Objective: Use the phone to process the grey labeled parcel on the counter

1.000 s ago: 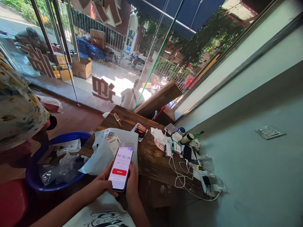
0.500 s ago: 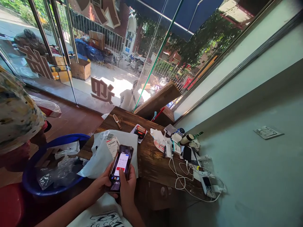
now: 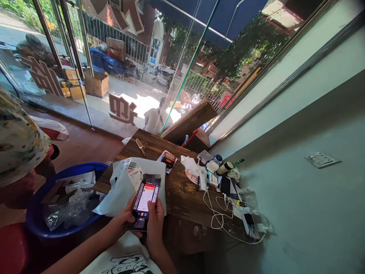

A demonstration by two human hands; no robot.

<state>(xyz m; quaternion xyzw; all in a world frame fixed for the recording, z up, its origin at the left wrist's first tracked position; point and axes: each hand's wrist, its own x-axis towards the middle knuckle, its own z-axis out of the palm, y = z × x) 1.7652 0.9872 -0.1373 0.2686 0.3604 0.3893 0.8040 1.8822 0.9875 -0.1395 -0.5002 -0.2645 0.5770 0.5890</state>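
Note:
I hold a smartphone (image 3: 145,201) with both hands over the near edge of a dark wooden table (image 3: 182,192). My left hand (image 3: 121,220) cups its left side and underside. My right hand (image 3: 155,224) grips the right edge, with the thumb over the lower part of the lit screen. Just behind the phone, a white plastic mailer bag (image 3: 129,182) with a shipping label lies on the table.
A blue basin (image 3: 40,220) holding plastic wrappers and cardboard stands at the left, beside a person in patterned clothing (image 3: 19,140). White cables and chargers (image 3: 228,213), a small knife (image 3: 140,146), a red-black device (image 3: 169,158), papers and bottles crowd the table's right side by the wall.
The phone's screen changed from a timer with a red button to a different app view. My right thumb moved onto the screen. The phone has sunk slightly lower and closer.

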